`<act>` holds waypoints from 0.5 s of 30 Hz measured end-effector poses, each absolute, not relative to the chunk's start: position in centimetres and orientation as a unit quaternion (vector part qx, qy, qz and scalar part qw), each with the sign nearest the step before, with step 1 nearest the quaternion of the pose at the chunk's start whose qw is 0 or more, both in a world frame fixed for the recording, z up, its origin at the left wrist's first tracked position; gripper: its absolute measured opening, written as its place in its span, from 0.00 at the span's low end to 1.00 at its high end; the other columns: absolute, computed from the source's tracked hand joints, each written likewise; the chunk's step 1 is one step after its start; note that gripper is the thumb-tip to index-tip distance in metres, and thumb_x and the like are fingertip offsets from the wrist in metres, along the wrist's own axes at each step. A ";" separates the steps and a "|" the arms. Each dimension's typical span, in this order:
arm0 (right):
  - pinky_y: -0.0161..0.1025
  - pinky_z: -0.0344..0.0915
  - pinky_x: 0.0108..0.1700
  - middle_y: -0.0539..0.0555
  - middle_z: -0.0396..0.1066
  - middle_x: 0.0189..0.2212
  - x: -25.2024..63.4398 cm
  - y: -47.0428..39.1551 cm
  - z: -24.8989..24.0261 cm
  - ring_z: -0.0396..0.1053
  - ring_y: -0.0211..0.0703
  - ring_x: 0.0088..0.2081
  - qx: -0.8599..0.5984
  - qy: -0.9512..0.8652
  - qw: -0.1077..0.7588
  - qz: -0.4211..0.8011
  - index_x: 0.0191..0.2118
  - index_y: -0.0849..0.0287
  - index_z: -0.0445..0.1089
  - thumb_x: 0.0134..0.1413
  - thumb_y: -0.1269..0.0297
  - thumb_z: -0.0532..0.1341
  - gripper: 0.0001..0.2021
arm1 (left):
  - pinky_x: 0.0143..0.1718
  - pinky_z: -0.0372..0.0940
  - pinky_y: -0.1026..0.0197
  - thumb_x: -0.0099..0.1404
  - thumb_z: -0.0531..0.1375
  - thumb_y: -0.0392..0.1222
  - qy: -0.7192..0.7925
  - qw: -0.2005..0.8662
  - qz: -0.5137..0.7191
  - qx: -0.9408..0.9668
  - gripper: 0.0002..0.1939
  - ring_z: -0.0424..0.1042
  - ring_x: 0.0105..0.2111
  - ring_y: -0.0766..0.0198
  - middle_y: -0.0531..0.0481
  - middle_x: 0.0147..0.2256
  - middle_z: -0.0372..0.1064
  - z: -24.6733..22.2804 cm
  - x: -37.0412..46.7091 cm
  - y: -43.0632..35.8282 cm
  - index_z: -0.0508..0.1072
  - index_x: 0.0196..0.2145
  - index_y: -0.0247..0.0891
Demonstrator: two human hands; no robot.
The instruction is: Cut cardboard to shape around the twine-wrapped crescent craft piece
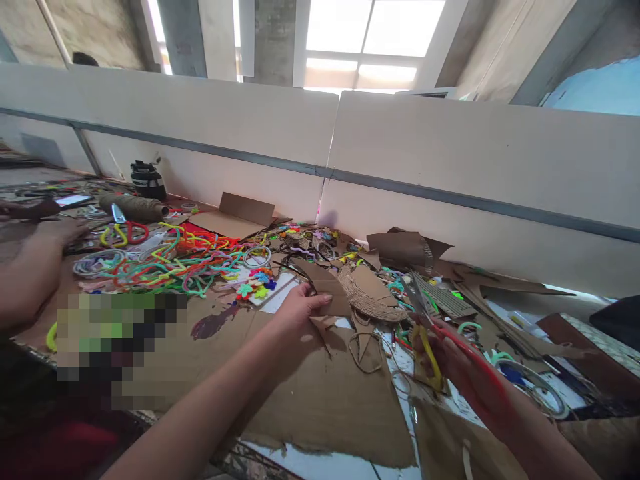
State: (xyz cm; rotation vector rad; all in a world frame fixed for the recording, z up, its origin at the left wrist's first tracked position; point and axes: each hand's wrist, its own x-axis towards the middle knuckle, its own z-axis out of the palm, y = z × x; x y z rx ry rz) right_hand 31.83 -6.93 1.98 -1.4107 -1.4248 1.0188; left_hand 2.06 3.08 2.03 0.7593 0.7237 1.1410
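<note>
My left hand (297,308) pinches a curved brown piece of cardboard (333,283) between thumb and fingers, above the middle of the worktable. In my right hand (457,357) is a pair of scissors (419,299) with red and yellow handles, blades pointing up and away from me. The blades are apart from the held cardboard. Between my hands lies a cardboard shape edged with coiled twine (370,300), with a loose loop of cord (367,357) in front of it. Under my left wrist is a large flat cardboard sheet (325,400).
Tangled coloured pipe cleaners (165,260) cover the left, beside other scissors (125,227) and a twine spool (133,207). A co-worker's hand (63,232) rests there. Small pipe-cleaner flowers (257,287) sit near my left hand. Cardboard scraps (400,248) and a tape roll (533,387) lie rightward. A white partition (450,153) stands behind.
</note>
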 end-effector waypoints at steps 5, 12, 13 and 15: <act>0.52 0.73 0.51 0.61 0.77 0.48 28.6 -6.7 2.6 0.76 0.57 0.46 -0.538 -0.545 0.427 0.481 0.68 0.50 0.63 0.61 0.35 0.58 0.36 | 0.37 0.74 0.58 0.51 0.74 0.33 0.306 0.715 0.529 0.340 0.19 0.80 0.35 0.56 0.42 0.40 0.82 3.4 1.3 2.9 0.79 0.41 0.35; 0.43 0.69 0.39 0.54 0.73 0.38 26.2 -7.6 -0.3 0.70 0.51 0.37 -0.513 -0.618 0.414 0.429 0.63 0.51 0.66 0.55 0.28 0.57 0.40 | 0.41 0.76 0.58 0.52 0.76 0.37 0.278 0.737 0.537 0.302 0.18 0.80 0.39 0.58 0.45 0.42 0.82 1.5 2.6 0.8 0.81 0.42 0.37; 0.41 0.66 0.36 0.53 0.70 0.35 26.1 -7.7 -0.8 0.67 0.48 0.34 -0.498 -0.628 0.414 0.432 0.64 0.51 0.65 0.55 0.26 0.56 0.41 | 0.41 0.76 0.59 0.51 0.76 0.37 0.274 0.740 0.537 0.297 0.19 0.80 0.39 0.58 0.45 0.42 0.83 1.4 2.9 0.5 0.81 0.42 0.37; 0.40 0.62 0.32 0.51 0.66 0.32 25.8 -7.9 -1.5 0.62 0.46 0.31 -0.479 -0.644 0.411 0.433 0.65 0.51 0.62 0.54 0.25 0.55 0.43 | 0.42 0.75 0.59 0.49 0.78 0.38 0.270 0.749 0.533 0.287 0.21 0.81 0.39 0.58 0.46 0.41 0.83 1.6 3.5 -0.1 0.81 0.42 0.36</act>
